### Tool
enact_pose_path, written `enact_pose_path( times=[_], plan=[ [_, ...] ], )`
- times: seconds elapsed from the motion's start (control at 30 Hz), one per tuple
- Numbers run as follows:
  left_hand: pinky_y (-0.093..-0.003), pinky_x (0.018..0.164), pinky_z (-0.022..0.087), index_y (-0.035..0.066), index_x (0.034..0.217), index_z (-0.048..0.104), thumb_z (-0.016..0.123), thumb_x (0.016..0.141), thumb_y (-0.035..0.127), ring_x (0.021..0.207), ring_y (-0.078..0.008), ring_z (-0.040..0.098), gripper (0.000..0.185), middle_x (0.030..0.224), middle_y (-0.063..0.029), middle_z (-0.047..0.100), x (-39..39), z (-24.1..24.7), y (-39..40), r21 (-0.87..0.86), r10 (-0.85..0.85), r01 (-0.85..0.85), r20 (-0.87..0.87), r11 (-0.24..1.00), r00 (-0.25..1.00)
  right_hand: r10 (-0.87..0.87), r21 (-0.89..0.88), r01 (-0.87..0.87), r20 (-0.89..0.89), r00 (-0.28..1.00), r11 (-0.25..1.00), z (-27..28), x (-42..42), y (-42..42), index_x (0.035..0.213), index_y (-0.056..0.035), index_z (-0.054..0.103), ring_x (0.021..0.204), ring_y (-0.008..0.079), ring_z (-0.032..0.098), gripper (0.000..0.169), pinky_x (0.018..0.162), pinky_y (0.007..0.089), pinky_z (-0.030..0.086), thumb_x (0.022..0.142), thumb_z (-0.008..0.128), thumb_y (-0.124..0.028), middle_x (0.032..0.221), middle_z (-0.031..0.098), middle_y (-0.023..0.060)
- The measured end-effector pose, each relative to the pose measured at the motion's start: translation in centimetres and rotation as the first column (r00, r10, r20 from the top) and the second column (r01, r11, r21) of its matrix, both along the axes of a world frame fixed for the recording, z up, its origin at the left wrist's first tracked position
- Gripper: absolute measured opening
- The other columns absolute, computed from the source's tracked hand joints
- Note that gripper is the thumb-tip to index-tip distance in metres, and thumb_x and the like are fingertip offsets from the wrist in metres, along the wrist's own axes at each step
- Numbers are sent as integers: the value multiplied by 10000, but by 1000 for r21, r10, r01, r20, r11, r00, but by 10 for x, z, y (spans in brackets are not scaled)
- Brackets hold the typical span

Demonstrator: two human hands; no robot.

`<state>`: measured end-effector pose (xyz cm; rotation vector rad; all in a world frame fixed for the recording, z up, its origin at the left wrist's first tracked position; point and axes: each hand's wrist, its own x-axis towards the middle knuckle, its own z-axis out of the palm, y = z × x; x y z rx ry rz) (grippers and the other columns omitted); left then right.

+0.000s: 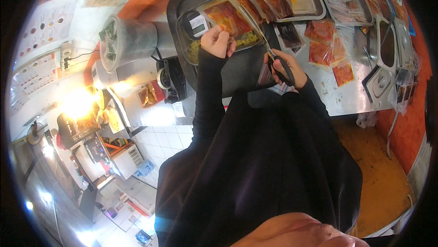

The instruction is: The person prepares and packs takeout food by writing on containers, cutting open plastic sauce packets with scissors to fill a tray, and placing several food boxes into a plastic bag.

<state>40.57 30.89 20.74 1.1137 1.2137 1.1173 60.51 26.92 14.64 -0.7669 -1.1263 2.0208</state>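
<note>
My left hand [218,42] grips the near edge of a clear plastic packet of red-orange sauce [230,16]. This packet joins a row of similar sauce packets [263,7] that runs right towards a metal tray. In my right hand [287,68] are black-handled scissors [273,53], their long blades apart along the right side of the held packet. Below the packets lies a tub with yellow-green contents [249,38], set on a black tray [236,72]. A small white digital timer or scale display [198,26] sits left of the packets.
A sauce-stained metal tray [320,4] stands behind on the right. A dark sauce packet [289,35] and several red ones [321,48] lie on the steel counter [320,93]. Steel containers with lids [381,82] are far right; a large clear plastic bucket [137,41] is left.
</note>
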Motion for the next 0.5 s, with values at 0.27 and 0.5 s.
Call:
enact_pose_path(
  times=[0.27, 0.5],
  plan=[
    [-227, 307, 261, -17, 587, 449, 373, 764, 59, 334, -95, 364, 207, 467, -70, 443, 1, -1, 16, -183, -34, 30, -19, 983, 999, -9, 51, 8, 19, 1000, 999, 0, 4, 11, 829, -64, 467, 392, 46, 430, 434, 348, 173, 337, 739, 521, -485, 526, 408, -35],
    [-214, 310, 266, -7, 648, 464, 393, 766, 94, 356, -94, 380, 171, 525, -88, 483, 19, 3, 28, -281, 14, -25, -41, 959, 999, -23, 89, 16, 75, 997, 996, 1, 10, 25, 837, -63, 471, 393, 48, 441, 418, 342, 180, 343, 750, 518, -470, 531, 409, -31]
  ],
)
